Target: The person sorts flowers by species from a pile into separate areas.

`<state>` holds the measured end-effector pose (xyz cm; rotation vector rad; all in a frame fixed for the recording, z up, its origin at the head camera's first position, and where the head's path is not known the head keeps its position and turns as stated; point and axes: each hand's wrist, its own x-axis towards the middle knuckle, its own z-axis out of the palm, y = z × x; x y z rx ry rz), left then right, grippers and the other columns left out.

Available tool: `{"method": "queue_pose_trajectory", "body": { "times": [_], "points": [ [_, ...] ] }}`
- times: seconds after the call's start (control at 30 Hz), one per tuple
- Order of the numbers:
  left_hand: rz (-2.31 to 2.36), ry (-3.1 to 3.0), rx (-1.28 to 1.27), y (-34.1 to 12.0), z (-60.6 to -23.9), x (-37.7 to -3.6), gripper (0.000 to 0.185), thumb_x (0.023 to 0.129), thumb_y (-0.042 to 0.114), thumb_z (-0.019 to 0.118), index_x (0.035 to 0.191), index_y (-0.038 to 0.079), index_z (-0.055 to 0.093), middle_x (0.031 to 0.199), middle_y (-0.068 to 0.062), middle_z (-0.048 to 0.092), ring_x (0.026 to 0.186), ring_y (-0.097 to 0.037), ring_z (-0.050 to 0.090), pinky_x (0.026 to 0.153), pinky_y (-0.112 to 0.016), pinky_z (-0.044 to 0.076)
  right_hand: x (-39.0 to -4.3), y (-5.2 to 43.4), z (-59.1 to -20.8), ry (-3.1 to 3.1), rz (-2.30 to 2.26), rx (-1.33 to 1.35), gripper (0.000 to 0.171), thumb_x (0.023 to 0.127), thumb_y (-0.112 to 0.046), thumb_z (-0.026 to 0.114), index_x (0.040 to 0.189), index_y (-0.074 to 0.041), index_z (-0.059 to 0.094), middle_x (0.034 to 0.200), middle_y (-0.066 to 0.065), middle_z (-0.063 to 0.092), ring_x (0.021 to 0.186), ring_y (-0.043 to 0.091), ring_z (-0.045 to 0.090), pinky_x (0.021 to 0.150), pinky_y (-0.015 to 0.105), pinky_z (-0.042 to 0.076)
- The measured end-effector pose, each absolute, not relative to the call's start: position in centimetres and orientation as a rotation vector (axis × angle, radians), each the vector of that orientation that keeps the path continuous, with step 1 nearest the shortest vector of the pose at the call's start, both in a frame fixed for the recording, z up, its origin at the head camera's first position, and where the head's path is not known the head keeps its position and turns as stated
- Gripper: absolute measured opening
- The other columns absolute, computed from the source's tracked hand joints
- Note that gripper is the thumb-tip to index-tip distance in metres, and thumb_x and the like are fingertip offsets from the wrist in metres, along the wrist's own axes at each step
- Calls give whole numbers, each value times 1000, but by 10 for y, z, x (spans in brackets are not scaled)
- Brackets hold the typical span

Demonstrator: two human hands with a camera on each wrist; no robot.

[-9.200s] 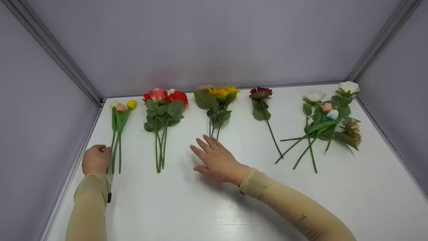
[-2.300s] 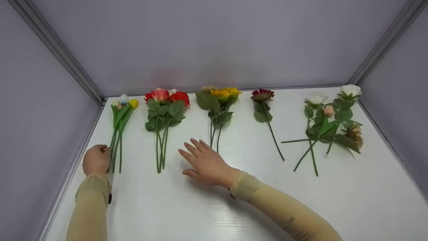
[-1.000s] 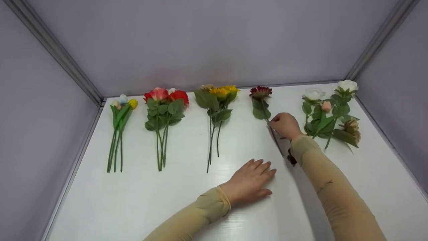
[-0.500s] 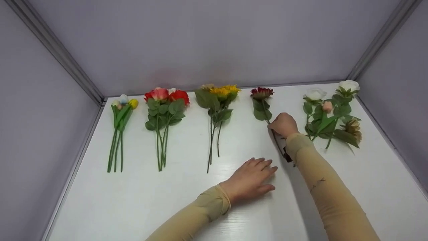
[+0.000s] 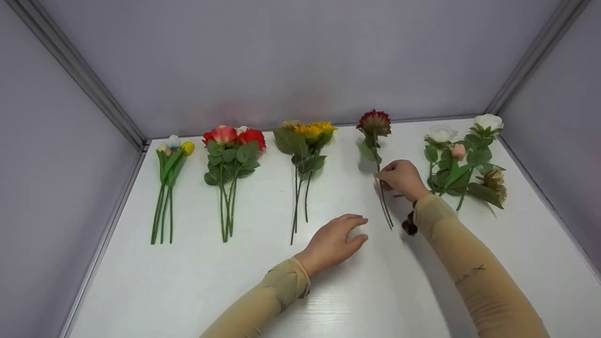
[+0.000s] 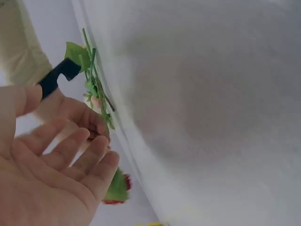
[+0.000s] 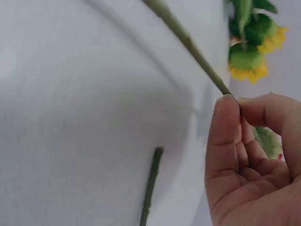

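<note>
Head view: right hand [image 5: 399,178] pinches dark red flower [image 5: 373,123] mid-stem, bloom raised off white table [image 5: 235,291], left hand [image 5: 335,239] loosely spread nearby; right wrist: pinch point hidden behind fingers [image 7: 223,136], bloom cut off

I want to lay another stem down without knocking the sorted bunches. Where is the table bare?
The near part of the table, below the stem ends, is bare apart from the two forearms. The lane between the tulip bunch and the rose bunch is narrow. The far right is crowded: the mixed pile sprawls beside the right hand, which pinches the dark red flower.
</note>
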<state>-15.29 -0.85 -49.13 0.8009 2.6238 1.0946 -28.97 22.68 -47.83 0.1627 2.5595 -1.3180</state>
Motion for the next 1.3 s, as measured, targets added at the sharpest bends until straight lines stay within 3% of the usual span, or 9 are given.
{"method": "queue_pose_trajectory", "body": {
  "times": [0.1, 0.23, 0.33, 0.73, 1.1, 1.3],
  "points": [
    [1411, 2450, 550, -17, -490, -157, 43, 105, 32, 59, 143, 12, 60, 140, -1, 61, 125, -17, 59, 102, -31, 49, -282, 218, -472, 2558, -1435, 100, 34, 98, -32, 69, 110, 0, 67, 99, 15, 70, 86, 24, 72, 81, 49, 59],
    [1673, 2247, 336, -24, -490, -162, 45, 103, 30, 63, 143, 9, 60, 133, -3, 65, 115, -18, 65, 94, -32, 55, -267, 198, -463, 2497, -1665, 2, 32, 97, -30, 72, 109, -1, 67, 100, 18, 71, 83, 25, 73, 78, 42, 61],
    [1775, 2177, 264, -27, -491, -164, 45, 103, 27, 64, 142, 6, 59, 131, -5, 66, 112, -18, 65, 91, -31, 56, -253, 178, -458, 2387, -1841, -71, 31, 96, -26, 75, 109, 1, 67, 102, 22, 69, 85, 28, 73, 79, 37, 62],
    [2165, 1892, 141, -43, -506, -164, 25, 98, 7, 69, 118, -8, 66, 107, -15, 71, 97, -24, 71, 86, -37, 60, -225, 136, -458, 2193, -2029, -179, 31, 94, -27, 78, 108, 0, 71, 102, 27, 69, 90, 30, 72, 83, 40, 61],
    [1837, 2348, 276, -52, -499, -163, 10, 97, 15, 71, 106, 13, 70, 101, 3, 69, 83, -11, 68, 67, -28, 57, -218, 129, -456, 2066, -2141, -101, 40, 91, -22, 81, 117, 6, 68, 105, 21, 70, 93, 31, 71, 85, 44, 61],
    [1768, 2432, 288, -52, -501, -164, 10, 96, 16, 73, 106, 13, 72, 100, 5, 69, 88, -9, 64, 72, -26, 55, -219, 128, -458, 2013, -2164, -33, 33, 92, -13, 79, 114, 8, 68, 105, 21, 70, 93, 30, 72, 85, 44, 61]
  ]
}}
